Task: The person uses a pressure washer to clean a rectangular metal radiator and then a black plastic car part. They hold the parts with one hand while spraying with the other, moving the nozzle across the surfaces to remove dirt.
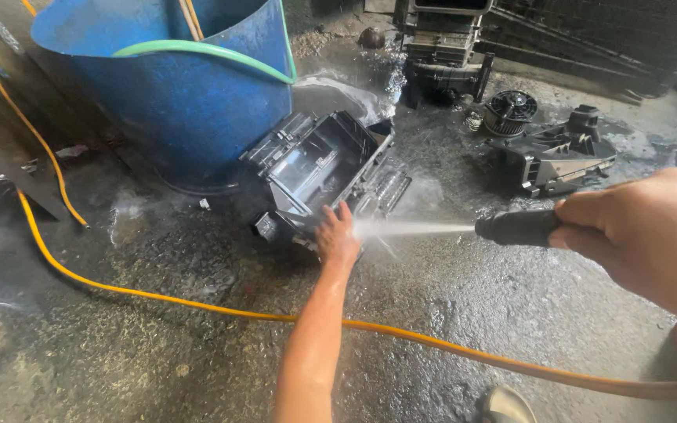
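Observation:
My left hand reaches forward and grips the near edge of a black plastic housing that lies tilted on the wet concrete floor. My right hand is closed around a black spray nozzle. A jet of water shoots from the nozzle leftward and hits the housing right beside my left hand. The housing leans against a big blue tub.
A yellow hose snakes across the floor in front of me. A green hose lies over the tub's rim. More black parts stand at the back: a blower unit with a fan and a boxy assembly. A shoe tip shows at the bottom.

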